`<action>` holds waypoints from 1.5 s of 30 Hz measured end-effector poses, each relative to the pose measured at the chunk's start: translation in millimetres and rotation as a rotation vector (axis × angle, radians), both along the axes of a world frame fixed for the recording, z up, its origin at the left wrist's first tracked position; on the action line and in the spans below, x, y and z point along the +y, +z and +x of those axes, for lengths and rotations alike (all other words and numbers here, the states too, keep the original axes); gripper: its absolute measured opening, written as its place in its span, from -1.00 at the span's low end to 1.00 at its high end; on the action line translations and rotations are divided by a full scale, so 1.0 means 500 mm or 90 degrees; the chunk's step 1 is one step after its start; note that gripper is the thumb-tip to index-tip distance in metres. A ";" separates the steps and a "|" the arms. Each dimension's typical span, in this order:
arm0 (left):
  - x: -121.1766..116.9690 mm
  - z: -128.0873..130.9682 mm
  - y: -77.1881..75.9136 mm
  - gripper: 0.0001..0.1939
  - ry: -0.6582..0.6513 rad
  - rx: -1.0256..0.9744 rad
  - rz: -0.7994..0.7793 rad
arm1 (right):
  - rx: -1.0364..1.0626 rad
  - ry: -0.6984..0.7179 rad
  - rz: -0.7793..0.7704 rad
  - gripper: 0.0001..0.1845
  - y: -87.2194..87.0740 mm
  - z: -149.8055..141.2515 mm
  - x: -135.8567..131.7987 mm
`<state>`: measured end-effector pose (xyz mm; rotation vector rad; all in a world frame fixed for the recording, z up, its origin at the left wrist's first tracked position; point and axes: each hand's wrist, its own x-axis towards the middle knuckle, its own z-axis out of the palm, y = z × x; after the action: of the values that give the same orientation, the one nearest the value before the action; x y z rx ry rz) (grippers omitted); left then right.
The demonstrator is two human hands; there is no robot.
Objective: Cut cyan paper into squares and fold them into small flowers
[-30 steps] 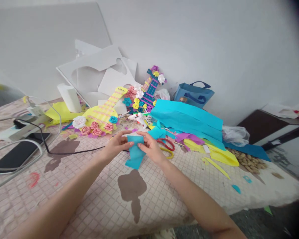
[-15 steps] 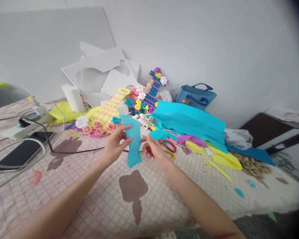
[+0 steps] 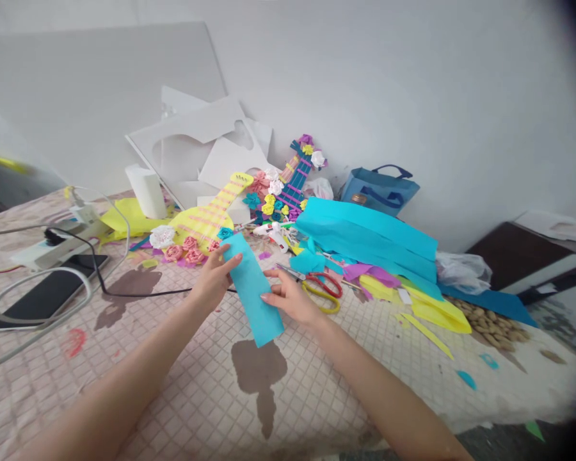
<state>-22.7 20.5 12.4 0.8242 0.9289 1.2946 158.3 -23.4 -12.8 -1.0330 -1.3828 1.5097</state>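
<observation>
We see soft, fairly bright light spread over the wall (image 3: 413, 89) beyond the left hand (image 3: 216, 276) and right hand (image 3: 287, 296); its source we cannot tell. The strip (image 3: 254, 291) between them looks evenly lit. Far right of the right hand, blurry darkness rims our view, and the table (image 3: 192, 390) bows with distortion.

Seen from mid-view, the strip (image 3: 253, 289) at seven o'clock is looking like matt, finely textured paper. At six, the quilted cloth (image 3: 192, 384) is showing a dull, stained surface. The phone (image 3: 48, 291) at nine is wearing a smooth, glossy black face. At ten, the boards (image 3: 177, 125) are appearing smooth and matt white. The clear bag (image 3: 463, 272) at three is crinkling in shiny, thin plastic; at five, the scissors (image 3: 322, 292) are pairing plastic handles with metal blades.
</observation>
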 end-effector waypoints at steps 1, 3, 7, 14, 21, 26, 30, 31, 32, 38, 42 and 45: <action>0.005 -0.003 -0.004 -0.42 -0.004 -0.011 -0.030 | -0.015 0.018 0.019 -0.32 0.002 0.001 -0.002; 0.015 -0.011 -0.011 -0.47 -0.008 -0.016 -0.047 | -0.050 0.049 0.089 -0.25 0.008 0.004 -0.005; 0.028 -0.021 -0.018 -0.55 -0.019 -0.023 -0.037 | -0.149 0.083 0.259 -0.57 0.018 0.010 -0.007; 0.037 -0.021 -0.021 -0.56 -0.025 -0.052 -0.029 | -0.319 0.015 0.567 -0.59 0.000 0.008 -0.001; 0.052 -0.030 -0.038 -0.62 0.016 -0.090 -0.012 | -0.424 -0.021 0.747 -0.89 0.016 0.008 -0.007; 0.047 -0.031 -0.030 -0.67 -0.035 -0.079 0.004 | -0.352 0.045 0.718 -0.86 0.009 0.005 -0.010; 0.032 -0.023 -0.017 -0.66 -0.135 -0.044 0.051 | -0.230 -0.092 0.502 -0.90 -0.004 -0.005 -0.012; 0.029 -0.020 -0.016 -0.66 -0.155 -0.035 0.057 | -0.202 -0.127 0.441 -0.87 -0.003 -0.007 -0.012; 0.025 -0.017 -0.015 -0.66 -0.170 -0.029 0.061 | -0.175 -0.157 0.395 -0.83 -0.002 -0.009 -0.010; 0.005 0.004 -0.023 -0.65 -0.199 -0.020 0.065 | -0.053 -0.200 0.295 -0.78 0.006 -0.008 0.004; -0.013 0.017 -0.018 -0.64 -0.229 -0.014 0.076 | -0.017 -0.173 0.155 -0.71 -0.004 -0.009 0.005; -0.023 0.025 -0.008 -0.61 -0.228 -0.017 0.077 | -0.013 -0.198 0.117 -0.71 -0.009 -0.012 0.003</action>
<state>-10.3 8.9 8.3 1.0133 0.6493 1.0515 152.4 -21.9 -17.4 -1.0921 -1.2807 1.1270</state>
